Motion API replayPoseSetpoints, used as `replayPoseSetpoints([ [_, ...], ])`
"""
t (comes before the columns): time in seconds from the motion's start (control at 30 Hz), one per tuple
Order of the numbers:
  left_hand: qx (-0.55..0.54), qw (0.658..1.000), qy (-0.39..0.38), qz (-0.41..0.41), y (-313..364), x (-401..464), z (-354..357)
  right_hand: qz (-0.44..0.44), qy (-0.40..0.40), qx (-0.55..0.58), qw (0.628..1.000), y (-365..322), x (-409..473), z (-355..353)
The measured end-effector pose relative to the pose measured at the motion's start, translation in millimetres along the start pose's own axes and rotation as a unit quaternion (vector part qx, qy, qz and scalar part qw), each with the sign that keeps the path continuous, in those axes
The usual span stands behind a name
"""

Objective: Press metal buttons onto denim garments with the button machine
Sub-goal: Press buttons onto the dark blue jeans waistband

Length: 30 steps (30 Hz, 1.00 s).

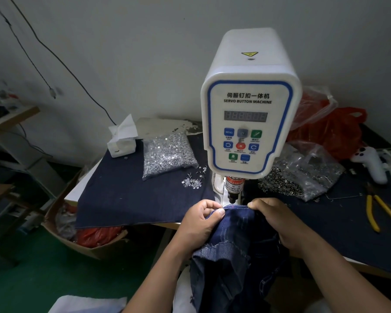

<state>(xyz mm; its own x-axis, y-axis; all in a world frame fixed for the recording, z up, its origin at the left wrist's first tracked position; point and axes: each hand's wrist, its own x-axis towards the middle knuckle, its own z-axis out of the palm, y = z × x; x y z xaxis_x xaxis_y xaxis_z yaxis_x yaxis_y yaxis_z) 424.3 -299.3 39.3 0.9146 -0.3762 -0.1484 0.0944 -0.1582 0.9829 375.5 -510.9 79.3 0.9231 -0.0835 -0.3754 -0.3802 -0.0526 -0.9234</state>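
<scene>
Both hands hold the denim garment [237,245] up at the foot of the button machine [250,109]: the left hand [202,224] pinches the stitched top edge between thumb and curled fingers, and the right hand [278,222] grips the same edge just across from it, so a short taut span of hem lies between them, directly under the machine's black press head [234,190]. The rest of the garment hangs down from the hands toward the person. No button shows on the visible stretch of cloth, so the pressing for this spot looks not yet done; the garment seems to be in the lining-up step, with the stroke of the machine left to come. The denim is dark indigo, coarse-woven, with pale stitching and a frayed seam lower down. Beyond the left hand a clear bag of small shiny metal tacks [169,154] lies on a flat dark cloth over the desk [81,188], a few spilled loose [192,180] beside it. Beyond the right hand sits another clear bag of ring-shaped metal buttons [303,172], and farther out yellow-handled pliers [379,211].
</scene>
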Motion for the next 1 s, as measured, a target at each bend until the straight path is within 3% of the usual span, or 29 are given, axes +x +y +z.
replayPoseSetpoints([
  [0.33,-0.008,1.000,-0.016,0.006,2.8,-5.8,-0.1,-0.013,-0.010,0.019,1.000,-0.1,-4.1,-1.2],
  [0.53,0.007,0.996,-0.082,0.028,10.5,-26.1,-18.2,-0.039,-0.145,0.047,0.987,-6.1,-28.8,-14.2],
  [0.63,0.008,0.990,-0.137,0.009,18.5,-38.0,-26.8,-0.046,-0.165,0.047,0.984,-8.7,-37.4,-14.4],
  [0.73,0.041,0.986,-0.161,0.021,26.3,-46.1,-25.0,-0.057,-0.178,0.000,0.982,-13.8,-43.6,-13.3],
  [0.83,0.037,0.987,-0.150,0.048,28.1,-47.9,-20.1,-0.070,-0.202,-0.119,0.970,-20.5,-44.5,-14.7],
  [0.9,-0.001,0.993,-0.120,0.021,25.2,-50.3,-20.0,-0.097,-0.152,-0.213,0.960,-19.3,-32.8,-18.7],
  [0.97,-0.023,0.996,-0.088,0.001,21.8,-54.3,-24.5,-0.142,0.028,-0.301,0.943,-13.9,-9.5,-29.9],
  [1.0,-0.033,0.997,-0.072,-0.004,21.8,-55.7,-27.7,-0.161,0.142,-0.361,0.907,-11.5,2.5,-39.4],
])
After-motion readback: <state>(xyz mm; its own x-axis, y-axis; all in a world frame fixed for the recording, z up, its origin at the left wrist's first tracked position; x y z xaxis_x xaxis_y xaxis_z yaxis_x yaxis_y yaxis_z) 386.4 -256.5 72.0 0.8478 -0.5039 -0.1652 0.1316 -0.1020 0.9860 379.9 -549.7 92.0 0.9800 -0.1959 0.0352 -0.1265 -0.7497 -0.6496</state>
